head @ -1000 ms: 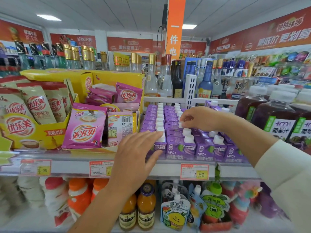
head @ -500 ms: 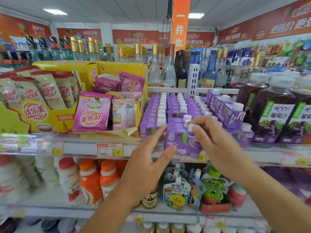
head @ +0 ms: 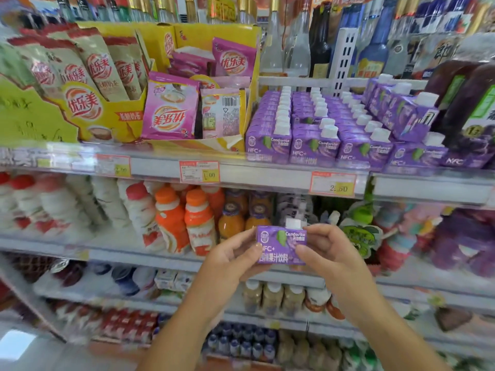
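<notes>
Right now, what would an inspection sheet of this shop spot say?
Surface: shelf with price tags along its front edge.
Job's things: purple carton, white cap up, held below the shelf's carton rows.
Clutter: pink sachets in a yellow box; orange bottles one level down.
Grippers: left hand and right hand each grip a side of the carton.
Cables: perhaps a thin wire up top.
Surroundings: dark juice bottles at right; glass bottles behind.
</notes>
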{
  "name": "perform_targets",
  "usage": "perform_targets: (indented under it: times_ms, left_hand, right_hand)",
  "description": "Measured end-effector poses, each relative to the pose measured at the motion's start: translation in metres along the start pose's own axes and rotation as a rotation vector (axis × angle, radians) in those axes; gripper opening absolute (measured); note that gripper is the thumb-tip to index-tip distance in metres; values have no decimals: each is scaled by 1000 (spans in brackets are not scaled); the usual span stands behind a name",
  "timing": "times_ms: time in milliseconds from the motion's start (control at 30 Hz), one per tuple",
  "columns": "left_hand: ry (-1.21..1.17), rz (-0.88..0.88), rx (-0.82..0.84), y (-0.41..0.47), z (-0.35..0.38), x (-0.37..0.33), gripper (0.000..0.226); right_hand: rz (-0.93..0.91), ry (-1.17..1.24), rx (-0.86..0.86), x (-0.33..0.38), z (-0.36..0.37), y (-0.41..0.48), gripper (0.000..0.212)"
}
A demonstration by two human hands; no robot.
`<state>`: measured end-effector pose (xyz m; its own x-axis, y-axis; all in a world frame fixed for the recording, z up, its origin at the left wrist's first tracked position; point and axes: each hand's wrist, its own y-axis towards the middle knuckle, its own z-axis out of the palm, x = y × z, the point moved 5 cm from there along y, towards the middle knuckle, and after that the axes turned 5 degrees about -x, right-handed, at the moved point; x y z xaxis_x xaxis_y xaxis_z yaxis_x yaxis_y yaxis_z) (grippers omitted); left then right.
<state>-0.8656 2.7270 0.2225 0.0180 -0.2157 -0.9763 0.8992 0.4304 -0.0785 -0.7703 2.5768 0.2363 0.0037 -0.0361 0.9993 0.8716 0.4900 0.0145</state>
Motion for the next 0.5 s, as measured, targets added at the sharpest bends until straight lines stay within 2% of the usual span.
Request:
perform_targets:
  times_ms: [167,267,433,500]
  left_hand:
    - [-45,-29,-48,-8,-3,12,42]
    - [-99,-50,-82,-11,-4,19,41]
    - [-120,-86,-111,-19,-1,27,26]
    - [-116,-85,-102,-21,2,28,27]
  right_hand:
    - [-30,37,-26,-7,4,-9,34]
    - [-66,-46,-51,-15,8,-14,35]
    - [-70,-189,-9,-28,17,-24,81]
    - [-138,-286,-25,-26,20,-27,87]
